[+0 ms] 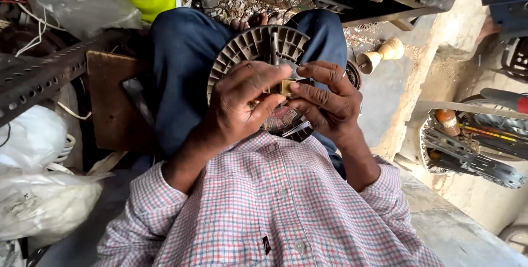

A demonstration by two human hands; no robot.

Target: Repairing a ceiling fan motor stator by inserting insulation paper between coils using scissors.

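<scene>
A round grey finned metal disc (248,47) with a central shaft rests on my lap, against my blue trousers. My left hand (245,105) lies over its middle, thumb and fingers pinched toward a small tan block (286,86). My right hand (324,102) meets it from the right, fingertips closed on the same block. Copper-coloured windings (279,118) show under the hands at the disc's lower part. Most of the disc's centre is hidden by my fingers.
A brown wooden board (113,102) lies at my left, under a perforated metal angle bar (38,77). White plastic bags (38,190) pile at the left. A wooden-handled tool (379,55) lies on the concrete ledge (440,212); a basket of tools (473,146) sits at right.
</scene>
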